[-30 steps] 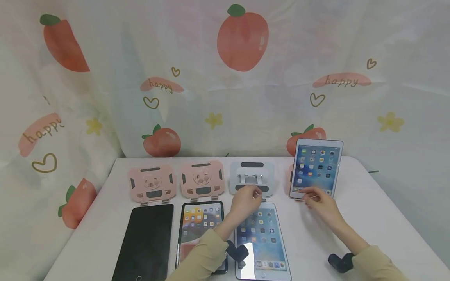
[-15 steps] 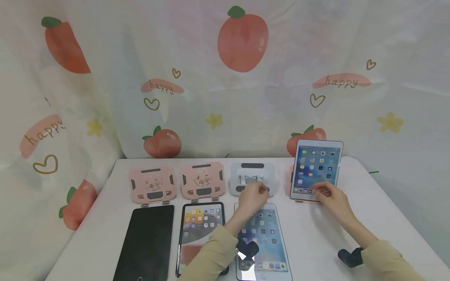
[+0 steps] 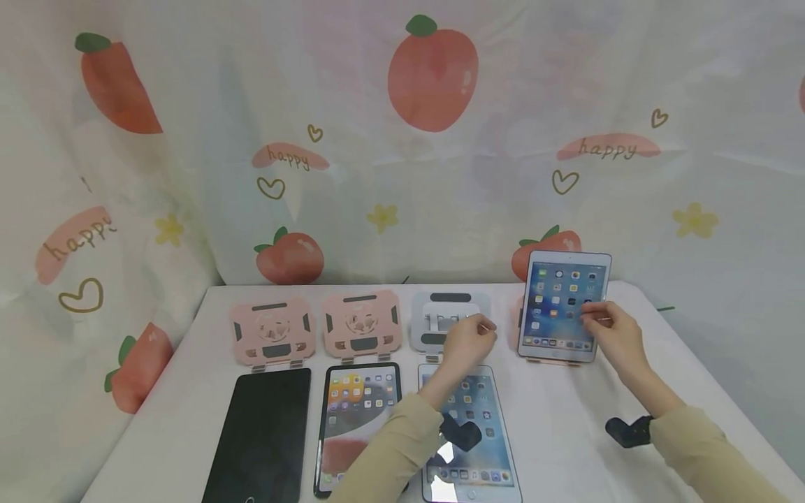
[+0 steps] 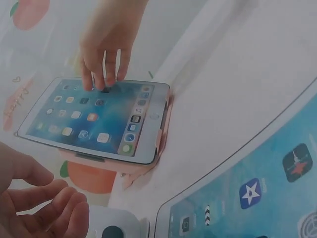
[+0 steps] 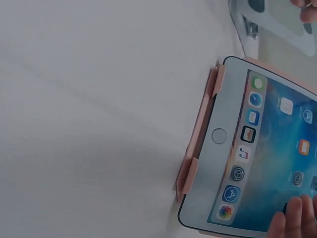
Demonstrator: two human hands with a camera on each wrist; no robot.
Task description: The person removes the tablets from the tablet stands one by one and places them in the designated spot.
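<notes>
A white-framed tablet (image 3: 564, 307) leans upright on a pink tablet stand (image 5: 198, 129), whose two lower lips catch its bottom edge in the right wrist view. My right hand (image 3: 616, 339) is at the tablet's right side, its fingers (image 4: 110, 69) extended over the screen; whether they touch the glass I cannot tell. My left hand (image 3: 468, 346) hovers left of this tablet, in front of a light blue-grey stand (image 3: 450, 298), with loosely curled fingers and nothing in them. Below that hand, a larger white tablet (image 3: 472, 447) lies flat, partly covered by my left sleeve.
Two more pink stands, one at the far left (image 3: 273, 328) and one beside it (image 3: 362, 321), stand along the back. Before them lie a dark-screened tablet (image 3: 260, 433) and a black-framed lit tablet (image 3: 358, 426). A fruit-printed curtain (image 3: 352, 175) hangs behind the white table (image 3: 163, 405).
My right hand has moved right and up, from the tablet's lower edge to its right side. My left hand has drifted right, from the grey stand toward the propped tablet, which stays on its stand.
</notes>
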